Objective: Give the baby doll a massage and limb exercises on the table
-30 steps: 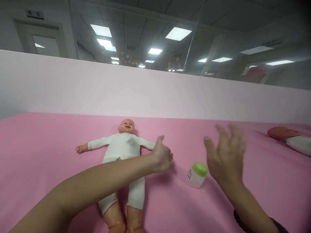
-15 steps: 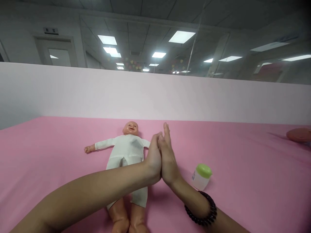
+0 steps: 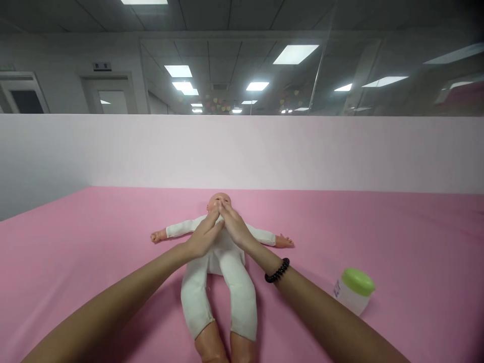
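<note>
A baby doll (image 3: pixel 238 297) in a white outfit lies on its back, arms spread to both sides, its lower legs bare. Over its chest and lower face are my two hands, fingers stretched out and fingertips meeting in a peak. My left hand (image 3: pixel 206 234) slants in from the left; my right hand (image 3: pixel 236 227), with a black beaded bracelet (image 3: pixel 278 270) on its wrist, slants in from the right. Neither holds anything. Whether the palms touch the doll's face or chest I cannot tell. The doll's mouth and upper chest are hidden behind the fingers.
A clear jar with a green lid (image 3: pixel 357 283) stands to the right of my right forearm. The doll lies on a pink padded surface (image 3: pixel 408 237). A white low wall (image 3: pixel 340 151) runs along the back, with glass panels above it.
My hands were pressed palm to palm, right of the doll; now they have moved left and forward over its chest and face, palms apart. The view has shifted, and the doll's right-side arm shows fully.
</note>
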Demonstrator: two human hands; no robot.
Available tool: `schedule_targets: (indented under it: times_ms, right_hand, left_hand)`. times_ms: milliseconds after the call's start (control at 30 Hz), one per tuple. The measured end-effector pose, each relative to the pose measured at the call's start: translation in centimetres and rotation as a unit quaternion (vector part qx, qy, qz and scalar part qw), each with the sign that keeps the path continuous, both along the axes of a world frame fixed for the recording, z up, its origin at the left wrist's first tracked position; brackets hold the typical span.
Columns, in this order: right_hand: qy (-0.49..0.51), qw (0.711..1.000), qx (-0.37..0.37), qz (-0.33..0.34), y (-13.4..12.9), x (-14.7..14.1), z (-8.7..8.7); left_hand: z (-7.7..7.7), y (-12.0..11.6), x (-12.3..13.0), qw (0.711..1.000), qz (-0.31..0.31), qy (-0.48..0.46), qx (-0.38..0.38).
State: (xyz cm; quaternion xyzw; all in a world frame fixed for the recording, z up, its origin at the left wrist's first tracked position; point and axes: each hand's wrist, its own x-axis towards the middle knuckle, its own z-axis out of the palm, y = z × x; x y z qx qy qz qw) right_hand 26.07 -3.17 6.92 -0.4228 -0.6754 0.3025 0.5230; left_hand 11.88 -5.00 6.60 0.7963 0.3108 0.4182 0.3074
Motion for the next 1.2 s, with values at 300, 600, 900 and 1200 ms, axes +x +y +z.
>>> schedule_targets:
  times_ms: [300,600,900,1200]
  right_hand:
    - [-0.331,0.943,-0.028,-0.007,1.1,0.0,-5.4]
    - [-0.122,0.969,-0.133,-0.167,1.5,0.3,-6.9]
    - [-0.064,0.993,0.09,-0.04,-0.7,0.3,-7.1]
    - [-0.246,0.959,-0.075,-0.116,-0.4,0.5,-6.2]
  left_hand:
    - [-5.7,3.7,-1.5,0.961,0.097,0.261,-0.006]
    - [-8.2,5.0,-2.5,0.969,0.205,0.074,-0.115]
    - [-7.1,3.0,-2.1,0.996,0.075,0.037,0.009]
    - [-7.7,4.3,-2.4,0.966,0.188,0.129,-0.12]
